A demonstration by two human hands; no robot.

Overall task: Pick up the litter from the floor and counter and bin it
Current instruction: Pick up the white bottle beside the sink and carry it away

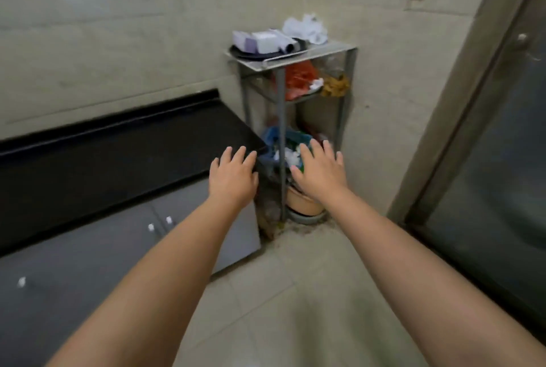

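Both my arms reach forward toward a corner rack [280, 106]. My left hand [233, 174] hovers over the end of the black counter [118, 160], fingers spread, holding nothing. My right hand [320, 171] is spread flat in front of a blue bin [271, 142] on the rack's lower level. White crumpled litter [288, 155] lies inside the bin, partly hidden by my right hand. More crumpled white paper [307, 28] sits on the rack's top shelf.
Grey cabinet doors [88, 257] run under the counter. The rack also holds a dark plate with boxes [260, 43], red and yellow bags [298, 78] and basins [304, 204] at floor level. A glass door [487, 160] stands at right. Beige tiled floor [280, 292] lies below.
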